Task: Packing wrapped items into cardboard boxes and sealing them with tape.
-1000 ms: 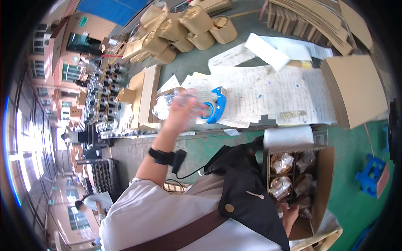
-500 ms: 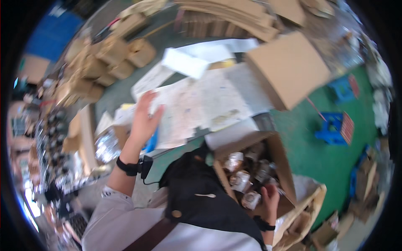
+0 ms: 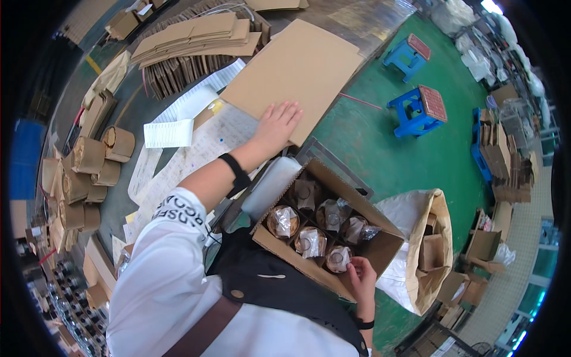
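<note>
My left hand (image 3: pixel 278 126) lies open, fingers stretched out, on the near end of a flat brown cardboard piece (image 3: pixel 297 71) on the table. An open cardboard box (image 3: pixel 389 238) stands tilted in front of my body. Inside it, dividers separate several round items wrapped in clear film and white paper, among them a wrapped item (image 3: pixel 339 259) at the near right corner. My right hand (image 3: pixel 363 282) grips the box at that corner, fingertips over the rim beside this item. Part of its grip is hidden by the box wall.
Paper sheets (image 3: pixel 168 133) cover the table, with a stack of folded cardboard (image 3: pixel 196 41) behind. Brown paper rolls (image 3: pixel 89 156) stand at left. A large sack (image 3: pixel 416 285) sits right of the box. Two blue stools (image 3: pixel 416 113) stand on the green floor.
The view has swung toward the right. My left hand has gone from above the papers, over to the right, down onto the cardboard piece. My right hand stays at the box's near right corner.
</note>
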{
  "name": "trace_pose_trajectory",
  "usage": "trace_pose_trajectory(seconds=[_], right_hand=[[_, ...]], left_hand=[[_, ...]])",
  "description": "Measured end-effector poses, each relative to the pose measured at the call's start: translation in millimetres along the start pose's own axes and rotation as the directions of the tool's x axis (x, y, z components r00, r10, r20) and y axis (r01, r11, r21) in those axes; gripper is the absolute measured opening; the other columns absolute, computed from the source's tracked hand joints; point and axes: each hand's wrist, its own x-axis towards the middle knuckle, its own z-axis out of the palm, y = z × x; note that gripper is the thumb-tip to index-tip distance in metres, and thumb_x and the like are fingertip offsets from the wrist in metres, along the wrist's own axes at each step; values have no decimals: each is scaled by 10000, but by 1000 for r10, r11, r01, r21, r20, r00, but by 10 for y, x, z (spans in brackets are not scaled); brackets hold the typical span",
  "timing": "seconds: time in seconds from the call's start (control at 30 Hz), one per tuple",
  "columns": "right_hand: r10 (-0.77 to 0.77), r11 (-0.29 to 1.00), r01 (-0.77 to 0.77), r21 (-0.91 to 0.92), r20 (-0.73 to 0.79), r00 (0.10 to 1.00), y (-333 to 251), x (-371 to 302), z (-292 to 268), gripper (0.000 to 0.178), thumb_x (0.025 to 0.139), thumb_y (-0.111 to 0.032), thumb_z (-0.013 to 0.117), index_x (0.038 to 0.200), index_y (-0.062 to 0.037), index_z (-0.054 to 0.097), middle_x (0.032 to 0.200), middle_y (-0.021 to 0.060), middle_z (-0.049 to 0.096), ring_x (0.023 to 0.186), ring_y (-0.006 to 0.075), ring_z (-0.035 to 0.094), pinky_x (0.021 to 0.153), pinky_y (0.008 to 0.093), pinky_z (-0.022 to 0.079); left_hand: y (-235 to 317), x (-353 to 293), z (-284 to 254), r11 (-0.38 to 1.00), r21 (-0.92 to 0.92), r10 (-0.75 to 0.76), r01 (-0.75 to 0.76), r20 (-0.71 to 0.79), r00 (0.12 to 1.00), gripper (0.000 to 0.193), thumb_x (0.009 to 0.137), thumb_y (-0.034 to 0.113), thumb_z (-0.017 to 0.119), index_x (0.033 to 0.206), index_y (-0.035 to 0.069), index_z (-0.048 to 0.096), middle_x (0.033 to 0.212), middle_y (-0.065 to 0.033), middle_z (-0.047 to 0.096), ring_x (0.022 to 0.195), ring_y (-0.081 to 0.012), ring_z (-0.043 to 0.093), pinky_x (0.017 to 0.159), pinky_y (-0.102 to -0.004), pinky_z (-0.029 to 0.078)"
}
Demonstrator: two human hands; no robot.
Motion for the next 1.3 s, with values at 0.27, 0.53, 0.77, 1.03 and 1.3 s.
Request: trace_pose_trajectory(seconds=[0.27, 0.53, 0.77, 1.03, 1.3], right_hand=[[-301, 943, 320, 90, -178, 937, -738, 509, -429, 152, 843, -17, 642, 984, -2, 588, 852, 64, 608, 770, 138, 602, 687, 244, 483], [-499, 857, 499, -125, 31, 866, -989, 484, -147, 233, 786, -64, 700, 986, -8, 594, 865, 127, 611, 788, 252, 631, 700, 332, 505], [-407, 908, 405, -106, -5, 913, -667, 346, -175, 229, 785, -56, 704, 979, -5, 594, 860, 111, 614, 772, 218, 629, 689, 313, 504], [-642, 766, 521, -376, -446, 623, -1135, 203, -653, 797, 709, -107, 779, 1376, 21, 360, 1444, 235, 328, 1349, 375, 306, 1101, 424, 245], [-230, 693, 311, -651, 209, 950, -1652, -659, -1351, 531, 733, -10, 578, 1258, -90, 561, 1313, 158, 529, 1241, 361, 470, 1031, 433, 383]], left_hand=[[-404, -24, -721, 959, -234, 55, -159, -399, 915, 511, 732, 74, 624, 1238, 88, 556, 1284, -123, 553, 1167, -286, 538, 986, -426, 417], [-80, 165, -127, 980, 94, 196, -178, -241, 951, 314, 729, 214, 665, 993, 46, 631, 1040, -94, 633, 970, -244, 607, 816, -362, 487], [3, 346, -534, 974, 128, 221, -185, -382, 898, 210, 841, 155, 546, 981, 10, 609, 1055, -149, 628, 1009, -265, 604, 853, -382, 494], [318, -20, -1984, 914, -106, 290, -392, -504, 813, 397, 766, -23, 572, 1158, 36, 596, 1160, -137, 627, 1084, -308, 599, 949, -404, 473], [883, -692, -2278, 302, -705, 750, -641, -239, 617, 277, 823, 146, 654, 1079, 42, 641, 1101, -159, 648, 1055, -296, 621, 946, -430, 467]])
